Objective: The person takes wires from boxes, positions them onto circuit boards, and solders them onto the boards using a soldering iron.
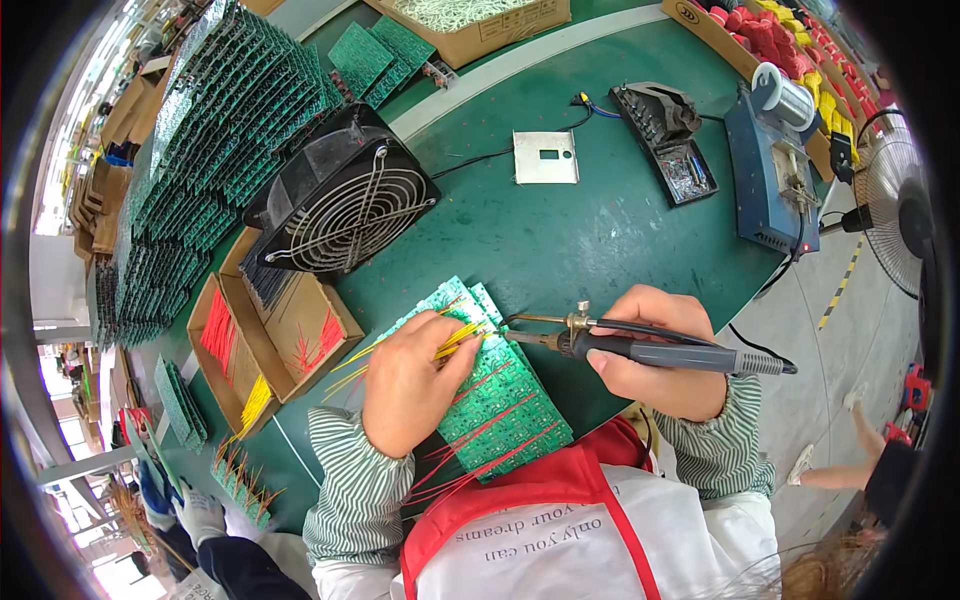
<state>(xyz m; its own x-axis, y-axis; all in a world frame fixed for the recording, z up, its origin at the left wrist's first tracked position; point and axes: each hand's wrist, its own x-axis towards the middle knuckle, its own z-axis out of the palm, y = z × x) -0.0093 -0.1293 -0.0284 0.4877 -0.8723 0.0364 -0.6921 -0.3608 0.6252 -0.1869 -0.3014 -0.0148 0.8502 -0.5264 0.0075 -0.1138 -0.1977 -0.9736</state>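
Note:
My left hand (408, 382) pinches a bunch of thin yellow wires (452, 342) and rests on a green circuit board (500, 395) lying at the table's near edge. Red wires (478, 440) stick out from the board toward me. My right hand (660, 352) grips a soldering iron (640, 350) with a grey handle, held sideways. Its tip (508, 335) points left and meets the yellow wires on the board's upper part.
A black fan (345, 200) stands on the green table (560, 240) behind the board. Stacks of green boards (215, 150) fill the left. A cardboard box of red and yellow wires (265, 345), a blue soldering station (770, 170), a metal plate (545, 157) and an iron stand (670, 140) sit around. Another person's gloved hand (200, 512) is at lower left.

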